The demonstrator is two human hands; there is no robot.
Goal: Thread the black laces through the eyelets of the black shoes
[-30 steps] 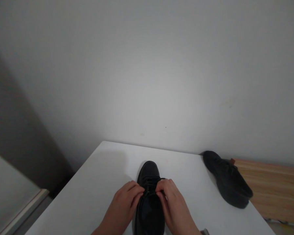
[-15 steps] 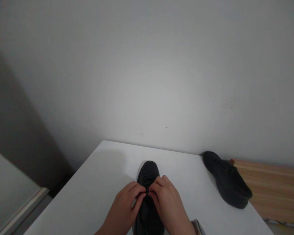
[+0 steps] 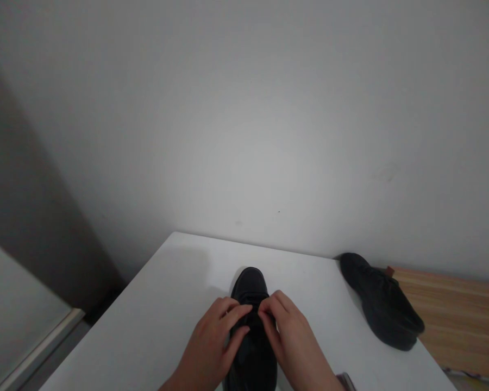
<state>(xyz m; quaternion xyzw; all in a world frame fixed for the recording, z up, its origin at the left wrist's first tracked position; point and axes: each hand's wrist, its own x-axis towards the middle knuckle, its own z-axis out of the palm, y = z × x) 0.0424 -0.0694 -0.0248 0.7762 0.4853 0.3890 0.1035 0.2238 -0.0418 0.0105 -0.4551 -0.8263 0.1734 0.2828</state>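
A black lace-up shoe stands on the white table with its toe pointing away from me. Over its lacing, my left hand has thumb and forefinger parted, the forefinger tip touching the laces. My right hand pinches at the right side of the lacing, fingertips pressed together on the black shoelace. Dark lace against dark shoe makes the strands hard to make out. The heel end of the shoe runs out of the bottom of the view, between my wrists.
Another black shoe lies at the table's right edge, near the wall. Beyond that edge is a wood-grain board. The white table meets a pale wall at the back. A dark grey object shows beside my right wrist.
My left thumb and forefinger have come apart from their pinch. My right hand has shifted slightly right, still pinching, and a gap has opened between the two hands. The view has shifted slightly.
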